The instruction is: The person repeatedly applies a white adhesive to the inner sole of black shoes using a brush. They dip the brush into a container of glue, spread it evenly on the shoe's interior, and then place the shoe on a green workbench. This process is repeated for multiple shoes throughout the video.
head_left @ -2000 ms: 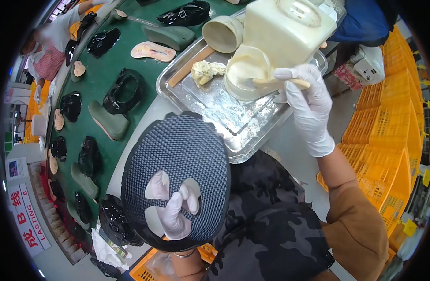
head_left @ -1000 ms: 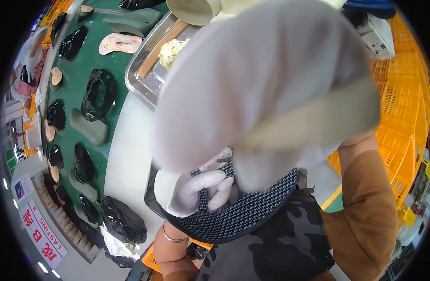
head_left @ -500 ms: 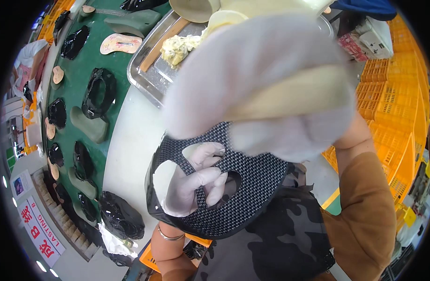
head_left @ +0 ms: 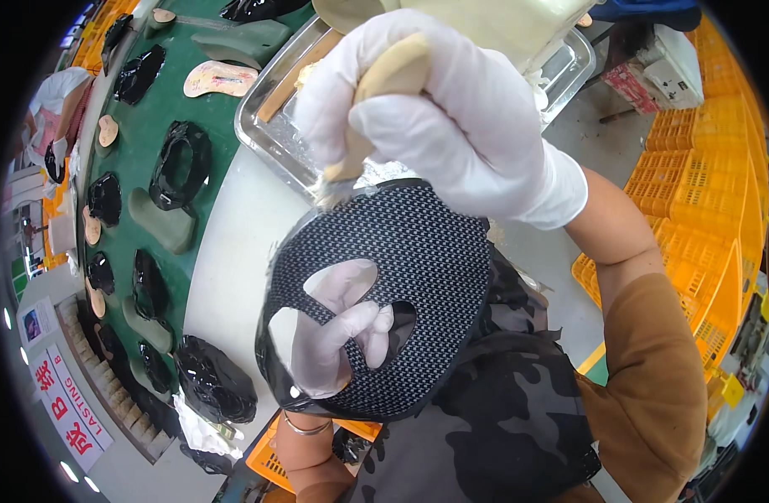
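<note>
Tray (head_left: pixel 267 138) | behind brush (head_left: pixel 376 101) | black uppers (head_left: pixel 179 163) left

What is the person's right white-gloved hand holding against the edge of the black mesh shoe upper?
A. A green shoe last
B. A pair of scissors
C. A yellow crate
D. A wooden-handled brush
D: the right white-gloved hand grips a tan wooden-handled brush whose tip meets the top edge of the black mesh shoe upper, which the left white-gloved hand supports from underneath.
</note>
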Motion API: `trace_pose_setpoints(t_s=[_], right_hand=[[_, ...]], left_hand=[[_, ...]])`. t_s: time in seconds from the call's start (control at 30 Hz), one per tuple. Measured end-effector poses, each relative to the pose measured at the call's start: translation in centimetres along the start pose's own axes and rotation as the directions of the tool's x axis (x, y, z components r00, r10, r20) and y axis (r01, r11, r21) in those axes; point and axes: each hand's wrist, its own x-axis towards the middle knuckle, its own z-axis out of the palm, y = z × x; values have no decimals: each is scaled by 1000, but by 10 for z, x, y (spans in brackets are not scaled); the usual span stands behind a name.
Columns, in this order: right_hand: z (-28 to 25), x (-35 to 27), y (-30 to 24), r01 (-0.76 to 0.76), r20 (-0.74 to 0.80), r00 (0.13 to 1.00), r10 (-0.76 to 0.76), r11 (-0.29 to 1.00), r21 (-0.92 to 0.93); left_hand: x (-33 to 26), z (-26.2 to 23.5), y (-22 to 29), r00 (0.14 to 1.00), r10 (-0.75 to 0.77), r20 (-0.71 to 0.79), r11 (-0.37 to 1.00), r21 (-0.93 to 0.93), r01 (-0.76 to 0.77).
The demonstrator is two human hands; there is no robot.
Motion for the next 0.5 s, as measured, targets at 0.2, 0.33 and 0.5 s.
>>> trace_pose_setpoints(t_s=[0.2, 0.33, 0.5], right_hand=[[0, 2, 4, 103, -68, 993, -98, 992, 69], [4, -1, 1, 5, -20, 1000, -4, 999, 53], [-27, -25, 8, -67, 93, 994, 64, 997, 26]], left_hand=[[-5, -3, -12, 996, 54, -69, 998, -34, -56], [-4, -3, -9, 993, 58, -99, 998, 41, -54], [-6, -12, -22, 976, 216, -39, 965, -143, -219]])
